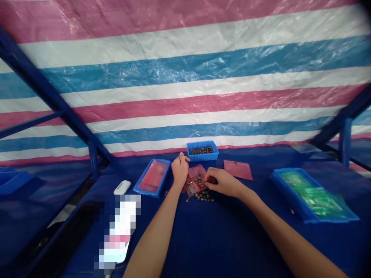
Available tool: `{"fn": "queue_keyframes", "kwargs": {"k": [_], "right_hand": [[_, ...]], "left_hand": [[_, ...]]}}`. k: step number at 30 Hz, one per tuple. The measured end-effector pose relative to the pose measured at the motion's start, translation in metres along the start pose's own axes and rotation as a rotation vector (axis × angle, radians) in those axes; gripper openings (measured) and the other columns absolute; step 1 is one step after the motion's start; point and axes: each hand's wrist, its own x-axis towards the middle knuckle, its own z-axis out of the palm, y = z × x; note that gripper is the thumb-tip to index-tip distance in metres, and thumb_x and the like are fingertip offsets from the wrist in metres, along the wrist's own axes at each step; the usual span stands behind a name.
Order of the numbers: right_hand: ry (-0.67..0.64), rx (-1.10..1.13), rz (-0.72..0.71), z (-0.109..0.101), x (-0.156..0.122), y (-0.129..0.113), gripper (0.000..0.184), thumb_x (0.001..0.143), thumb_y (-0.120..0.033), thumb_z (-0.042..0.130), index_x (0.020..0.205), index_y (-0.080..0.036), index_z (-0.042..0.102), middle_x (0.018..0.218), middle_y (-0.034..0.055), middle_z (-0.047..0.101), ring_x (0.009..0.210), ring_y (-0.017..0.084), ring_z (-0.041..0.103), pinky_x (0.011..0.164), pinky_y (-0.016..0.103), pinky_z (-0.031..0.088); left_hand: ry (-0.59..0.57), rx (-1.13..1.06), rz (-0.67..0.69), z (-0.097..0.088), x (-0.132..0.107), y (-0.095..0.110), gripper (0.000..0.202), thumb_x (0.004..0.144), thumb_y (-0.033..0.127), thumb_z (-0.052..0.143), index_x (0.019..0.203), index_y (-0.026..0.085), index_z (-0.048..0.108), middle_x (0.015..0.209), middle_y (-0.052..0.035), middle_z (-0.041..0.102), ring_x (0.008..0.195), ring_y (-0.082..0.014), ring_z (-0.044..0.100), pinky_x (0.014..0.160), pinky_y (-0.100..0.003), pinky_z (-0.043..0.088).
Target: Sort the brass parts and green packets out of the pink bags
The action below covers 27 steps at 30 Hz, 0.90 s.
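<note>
Your left hand [179, 170] curls beside a pink bag [196, 177]; your right hand [223, 182] touches brass fittings [201, 196], grip unclear, on blue cloth [246, 239], striped tarp [185, 77] beyond.

Tarp [185, 77]: pink/wht/blue stripes. Tablecloth [237, 239] navy. Tray [203, 144] blue. Bag [198, 168] pink.

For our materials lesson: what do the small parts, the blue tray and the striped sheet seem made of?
The small parts look like brass or plated metal, from their yellow shine, though tiny. The blue tray seems glossy moulded plastic. The striped sheet looks like woven plastic tarpaulin, with a faint weave.
</note>
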Motion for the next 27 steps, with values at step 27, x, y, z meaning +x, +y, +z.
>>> {"fn": "queue_keyframes", "kwargs": {"k": [27], "right_hand": [[0.163, -0.220, 0.049, 0.022, 0.011, 0.010, 0.016, 0.097, -0.028, 0.055, 0.106, -0.026, 0.067, 0.098, 0.0025, 0.058, 0.087, 0.015, 0.060, 0.078, 0.027, 0.048]], "left_hand": [[-0.011, 0.005, -0.003, -0.001, 0.001, 0.002, 0.054, 0.099, 0.048, 0.033, 0.063, 0.020, 0.062, 0.046, 0.0015, 0.051, 0.046, -0.0140, 0.051, 0.055, -0.027, 0.038]]}}
